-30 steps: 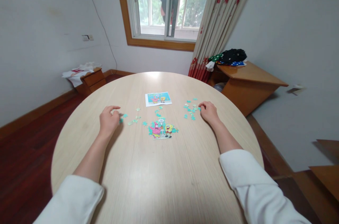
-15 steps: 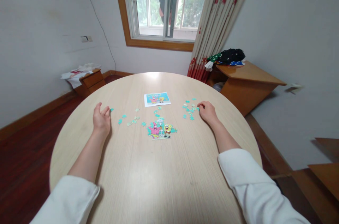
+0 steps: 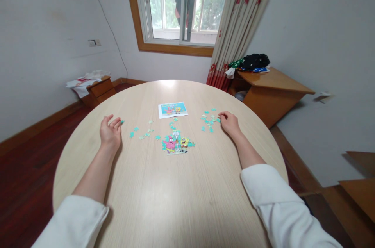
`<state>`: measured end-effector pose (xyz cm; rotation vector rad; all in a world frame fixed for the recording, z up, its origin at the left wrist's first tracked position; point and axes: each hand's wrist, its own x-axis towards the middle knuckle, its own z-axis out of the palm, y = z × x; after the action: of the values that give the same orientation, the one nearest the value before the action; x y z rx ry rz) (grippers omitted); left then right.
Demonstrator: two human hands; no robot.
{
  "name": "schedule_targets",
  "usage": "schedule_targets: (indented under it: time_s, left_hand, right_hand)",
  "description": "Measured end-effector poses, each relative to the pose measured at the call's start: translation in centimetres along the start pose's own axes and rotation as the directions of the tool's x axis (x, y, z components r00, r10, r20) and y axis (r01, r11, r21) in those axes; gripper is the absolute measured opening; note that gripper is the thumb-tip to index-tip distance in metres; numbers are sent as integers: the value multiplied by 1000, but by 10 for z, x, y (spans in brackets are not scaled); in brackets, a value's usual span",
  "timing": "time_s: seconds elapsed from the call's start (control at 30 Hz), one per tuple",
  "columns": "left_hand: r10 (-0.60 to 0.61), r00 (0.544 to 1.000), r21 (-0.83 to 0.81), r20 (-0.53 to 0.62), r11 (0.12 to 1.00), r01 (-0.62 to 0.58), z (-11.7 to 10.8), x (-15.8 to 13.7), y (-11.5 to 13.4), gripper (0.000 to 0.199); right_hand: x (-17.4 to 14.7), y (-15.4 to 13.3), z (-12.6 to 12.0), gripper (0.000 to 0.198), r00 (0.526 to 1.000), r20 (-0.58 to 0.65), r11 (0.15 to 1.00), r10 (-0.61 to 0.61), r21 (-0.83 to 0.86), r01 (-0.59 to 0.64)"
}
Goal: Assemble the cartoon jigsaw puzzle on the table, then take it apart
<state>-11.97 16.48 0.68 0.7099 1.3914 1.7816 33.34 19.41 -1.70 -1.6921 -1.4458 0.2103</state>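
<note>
A partly joined jigsaw puzzle [image 3: 176, 144] with cartoon figures lies flat in the middle of the table. Above it rests a printed picture sheet [image 3: 172, 110] of the same figures. My left hand [image 3: 110, 131] is at the left, palm turned up and fingers apart, with a teal puzzle piece [image 3: 122, 122] at its fingertips. At the right, my right hand [image 3: 230, 123] has its fingers curled down beside a cluster of loose pieces [image 3: 209, 122]. A teal piece [image 3: 218, 120] shows at the edge of those fingers; whether they grip anything is hidden.
Several loose pieces [image 3: 142, 137] are scattered between my left hand and the puzzle. The round wooden table [image 3: 164, 201] fills the foreground. Beyond it stand a cabinet [image 3: 272, 88] with cloths on top, a small drawer unit [image 3: 102, 88], a curtain [image 3: 234, 25] and a window.
My left hand has turned slightly, its fingers spreading a little more apart. My right hand stays by the cluster. The whole view has shifted slightly.
</note>
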Motion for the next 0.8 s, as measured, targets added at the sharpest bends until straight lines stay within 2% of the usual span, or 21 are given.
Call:
schedule_targets:
  time_s: [0.1,0.2,0.27,0.33,0.43,0.5,0.6,0.8]
  left_hand:
    - [23,1000,44,-10,999,-23,-3,1,1,29]
    - [-32,997,-52,-76,998,28,-4,-2,6,22]
    - [-62,993,-111,-104,993,50,-4,-3,9,20]
    - [-65,994,-102,-89,993,56,-7,-2,9,20]
    - [-44,999,3,-15,999,44,-9,1,8,22]
    - [-46,998,-24,-49,999,44,-9,1,8,22]
    - [-69,990,-124,-121,991,54,-6,-1,9,18]
    - [-57,991,-129,-118,991,42,-7,0,6,18]
  right_hand:
    - [1,2,0,21,997,-39,989,62,133,-56]
    - [4,4,1,20,982,-101,945,156,304,-119]
    - [7,7,1,18,960,-136,887,244,432,-164]
    - [10,10,0,17,931,-153,820,331,535,-204]
    - [15,15,-1,12,896,-166,756,411,611,-234]
    - [18,18,-2,8,897,-161,756,411,610,-236]
    - [17,18,-3,9,926,-127,801,357,552,-233]
    - [9,13,-11,13,982,25,942,190,276,-189]
